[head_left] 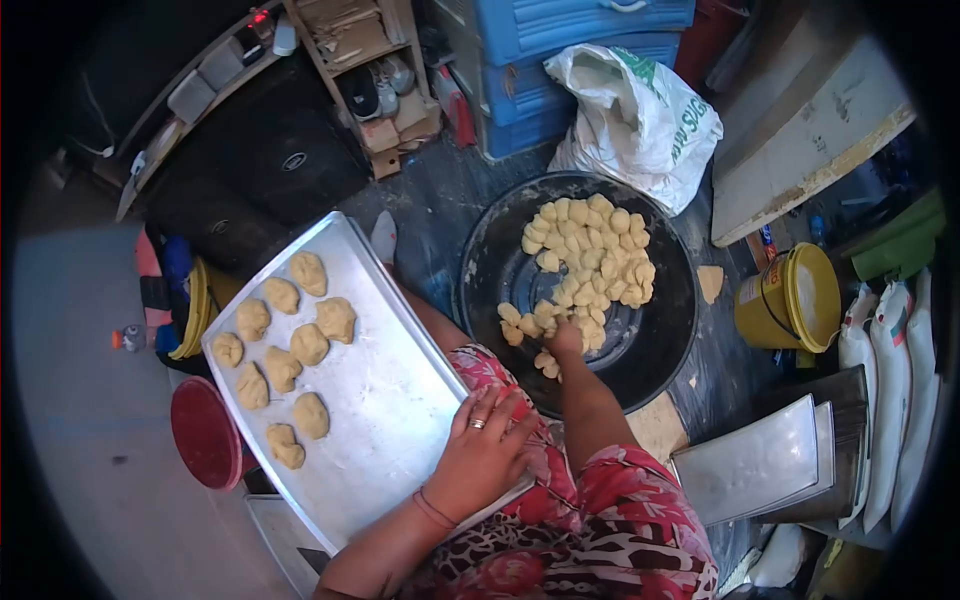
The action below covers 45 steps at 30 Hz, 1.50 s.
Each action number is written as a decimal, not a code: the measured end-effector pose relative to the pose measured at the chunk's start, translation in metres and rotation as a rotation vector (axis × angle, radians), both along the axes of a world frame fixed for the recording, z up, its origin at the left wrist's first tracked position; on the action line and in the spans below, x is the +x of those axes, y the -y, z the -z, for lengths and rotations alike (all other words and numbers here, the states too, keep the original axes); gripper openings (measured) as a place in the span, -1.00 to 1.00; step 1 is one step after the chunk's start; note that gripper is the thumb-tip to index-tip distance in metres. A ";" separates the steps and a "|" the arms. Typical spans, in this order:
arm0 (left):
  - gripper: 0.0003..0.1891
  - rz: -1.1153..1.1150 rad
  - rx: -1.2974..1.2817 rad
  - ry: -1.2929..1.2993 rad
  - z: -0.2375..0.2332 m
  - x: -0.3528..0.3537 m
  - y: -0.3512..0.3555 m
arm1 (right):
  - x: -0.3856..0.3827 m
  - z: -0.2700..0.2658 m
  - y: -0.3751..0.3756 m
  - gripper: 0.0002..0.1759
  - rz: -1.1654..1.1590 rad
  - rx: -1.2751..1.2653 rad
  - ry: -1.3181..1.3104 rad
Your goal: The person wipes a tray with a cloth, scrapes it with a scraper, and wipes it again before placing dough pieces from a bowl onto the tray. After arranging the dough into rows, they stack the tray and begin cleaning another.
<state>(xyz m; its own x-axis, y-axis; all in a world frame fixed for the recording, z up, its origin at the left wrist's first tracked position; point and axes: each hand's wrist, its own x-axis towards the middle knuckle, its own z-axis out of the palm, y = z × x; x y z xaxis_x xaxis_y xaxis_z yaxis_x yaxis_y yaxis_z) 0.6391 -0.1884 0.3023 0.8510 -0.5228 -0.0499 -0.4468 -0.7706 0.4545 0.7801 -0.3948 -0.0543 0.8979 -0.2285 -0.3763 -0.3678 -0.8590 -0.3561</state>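
Head view: a flat metal tray [390, 400] rested tilted across the person's lap, its near corner over the patterned red cloth on the knees. It held 10 shaped dough lumps [309, 344], all gathered on the far left half and lying apart from one another; the half nearer the person was bare metal. Ahead on the floor stood a round black basin [655, 350] with a heap of small dough pieces [590, 255] piled toward its far side and a few strays near its front rim.

The left hand [482, 450] lay flat on the tray's near edge, fingers [500, 405] slightly spread and pointing forward (a ring on 1 of them). The right hand [566, 338] reached down into the basin, its fingers bunched together on the nearest pieces; their tips were hidden, so I cannot tell whether they pinched one.

The basin's right and near parts were free of dough. A white sack [640, 110] touched its far rim, a yellow bucket [790, 300] stood to its right, and a stack of spare trays [760, 465] lay near the right knee. A red lid [205, 432] sat just beside the tray's left edge.
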 end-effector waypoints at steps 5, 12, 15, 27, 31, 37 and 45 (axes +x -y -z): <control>-0.52 -0.112 -0.051 0.008 -0.015 -0.025 -0.027 | -0.018 -0.006 0.044 -0.36 0.238 0.434 0.259; -0.51 -0.358 -0.151 0.037 -0.024 -0.093 -0.092 | -0.044 -0.206 0.061 -0.39 0.155 1.098 0.360; -0.56 -0.498 -0.231 0.070 -0.023 -0.115 -0.107 | -0.070 -0.323 0.018 -0.44 0.059 1.198 0.448; -0.63 -0.891 -0.157 0.508 -0.015 -0.078 -0.177 | -0.192 -0.377 -0.195 -0.43 -1.382 0.300 0.557; -0.65 -0.725 0.041 0.591 -0.011 -0.043 -0.170 | -0.195 -0.381 -0.200 -0.35 -1.386 0.186 0.461; -0.67 -0.685 0.099 0.340 -0.008 -0.041 -0.177 | -0.160 -0.404 -0.171 -0.27 -1.431 0.569 0.279; -0.75 -0.848 0.017 0.093 -0.034 -0.073 -0.143 | -0.104 -0.369 -0.181 -0.48 -1.142 0.666 0.334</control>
<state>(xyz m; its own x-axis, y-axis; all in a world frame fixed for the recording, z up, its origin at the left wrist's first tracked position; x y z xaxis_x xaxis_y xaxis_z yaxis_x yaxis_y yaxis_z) 0.5664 -0.0454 0.3364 0.9554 0.2931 0.0374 0.2494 -0.8678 0.4298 0.6759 -0.2136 0.3144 0.5321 0.8337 0.1475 0.6097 -0.2565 -0.7500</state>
